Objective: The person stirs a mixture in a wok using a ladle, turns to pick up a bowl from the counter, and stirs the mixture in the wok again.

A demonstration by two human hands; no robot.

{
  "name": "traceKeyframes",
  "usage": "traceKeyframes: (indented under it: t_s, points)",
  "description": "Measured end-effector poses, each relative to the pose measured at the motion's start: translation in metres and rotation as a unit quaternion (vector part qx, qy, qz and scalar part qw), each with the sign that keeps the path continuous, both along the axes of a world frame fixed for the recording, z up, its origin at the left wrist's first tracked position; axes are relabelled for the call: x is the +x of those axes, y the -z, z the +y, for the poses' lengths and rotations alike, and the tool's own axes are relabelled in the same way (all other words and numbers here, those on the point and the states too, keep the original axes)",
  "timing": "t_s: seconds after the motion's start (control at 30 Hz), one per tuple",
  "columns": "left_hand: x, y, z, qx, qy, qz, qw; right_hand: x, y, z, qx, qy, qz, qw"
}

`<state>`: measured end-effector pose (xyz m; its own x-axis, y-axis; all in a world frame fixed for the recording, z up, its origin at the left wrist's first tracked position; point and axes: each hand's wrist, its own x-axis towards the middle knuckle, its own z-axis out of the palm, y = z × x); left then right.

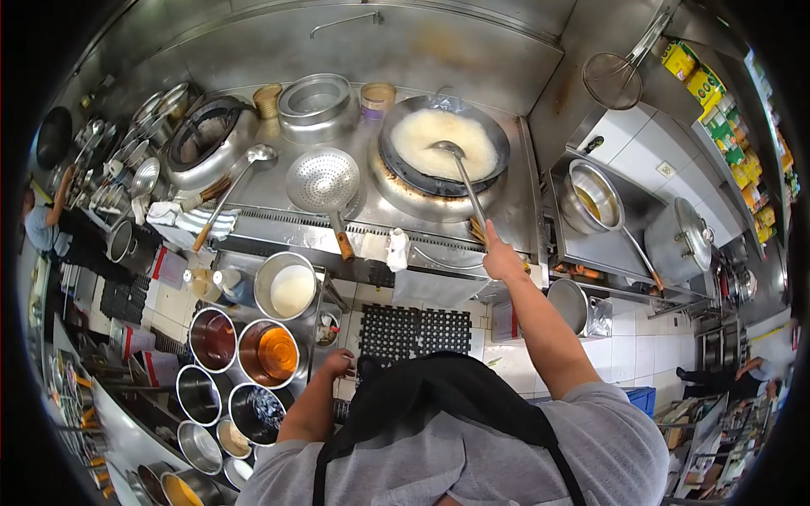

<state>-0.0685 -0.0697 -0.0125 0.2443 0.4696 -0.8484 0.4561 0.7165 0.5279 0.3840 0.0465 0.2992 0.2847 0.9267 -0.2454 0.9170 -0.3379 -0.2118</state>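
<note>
My right hand (504, 255) is closed around the handle of a long metal ladle (469, 185). The bowl of the ladle rests in pale, foamy liquid (439, 139) inside a large black wok (504, 160) on the burner. My left hand (340, 363) hangs low by my side, its fingers loosely bent and apart, with nothing visible in it. Nearest to it are a small container (326, 329) and a pot of orange liquid (268, 354). A perforated skimmer (323, 181) with a wooden handle lies on the stove, left of the wok.
A second ladle (232, 190) lies farther left, near another burner (209, 139). A metal pot (314, 105) stands at the back. On the right are a steel bowl (591, 198) and a lidded stockpot (679, 240). A wire strainer (612, 82) hangs above. Another person (52, 223) stands far left.
</note>
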Motion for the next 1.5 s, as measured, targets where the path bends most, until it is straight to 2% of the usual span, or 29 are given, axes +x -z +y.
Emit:
traceKeyframes:
  t_s: [0.03, 0.13, 0.23, 0.27, 0.3, 0.33, 0.4, 0.5, 0.6, 0.7, 0.77, 0.83, 1.0, 1.03, 1.23, 1.3, 1.5]
  points:
    - [-0.003, 0.005, -0.003, -0.012, -0.011, 0.006, 1.0, 0.001, 0.001, -0.007, 0.004, 0.003, 0.006, 1.0]
    - [-0.002, 0.007, -0.024, -0.04, -0.034, 0.035, 0.998, 0.013, 0.047, -0.027, 0.122, -0.02, 0.072, 0.99]
    - [0.004, 0.002, -0.052, -0.033, 0.01, 0.072, 0.997, 0.039, 0.068, -0.047, 0.084, 0.017, 0.074, 0.994]
    - [0.011, -0.023, -0.058, -0.025, 0.043, 0.095, 0.994, 0.054, 0.067, -0.052, 0.087, 0.004, 0.07, 0.994]
    - [0.014, -0.041, -0.061, -0.014, 0.075, 0.118, 0.99, 0.074, 0.062, -0.053, 0.092, -0.01, 0.066, 0.994]
    - [0.013, -0.046, -0.065, -0.005, 0.06, 0.119, 0.991, 0.09, 0.055, -0.052, 0.097, -0.025, 0.062, 0.993]
    - [0.012, -0.048, -0.075, 0.011, 0.035, 0.115, 0.993, 0.107, -0.006, -0.067, 0.067, -0.034, 0.093, 0.993]
    - [0.01, -0.047, -0.085, -0.001, 0.018, 0.132, 0.991, 0.159, -0.035, -0.073, 0.124, -0.133, 0.142, 0.973]
    - [0.01, -0.042, -0.09, -0.015, -0.007, 0.134, 0.991, 0.172, -0.073, -0.079, 0.073, -0.165, 0.138, 0.974]
    - [0.009, -0.024, -0.097, -0.027, -0.083, 0.091, 0.992, 0.166, -0.082, -0.076, 0.03, -0.161, 0.139, 0.977]
    - [-0.004, 0.013, -0.109, 0.069, -0.004, 0.055, 0.996, 0.161, -0.081, -0.069, 0.013, -0.151, 0.144, 0.978]
    - [-0.005, 0.018, -0.114, 0.119, 0.044, 0.049, 0.991, 0.159, -0.066, -0.059, 0.019, -0.15, 0.146, 0.978]
    - [0.006, -0.018, -0.129, 0.1, 0.033, 0.093, 0.99, 0.156, -0.019, -0.023, 0.046, -0.158, 0.171, 0.971]
    - [0.012, -0.043, -0.129, 0.047, -0.048, 0.1, 0.993, 0.151, -0.018, -0.016, 0.048, -0.16, 0.169, 0.971]
    - [-0.011, -0.057, -0.153, 0.03, -0.094, 0.104, 0.99, 0.108, -0.011, 0.032, 0.057, -0.133, 0.157, 0.977]
    - [-0.025, -0.033, -0.165, 0.002, -0.133, 0.092, 0.987, 0.099, 0.005, 0.052, 0.09, -0.14, 0.172, 0.971]
    - [-0.038, -0.046, -0.17, 0.015, -0.127, 0.098, 0.987, 0.059, 0.016, 0.092, 0.104, -0.075, 0.173, 0.977]
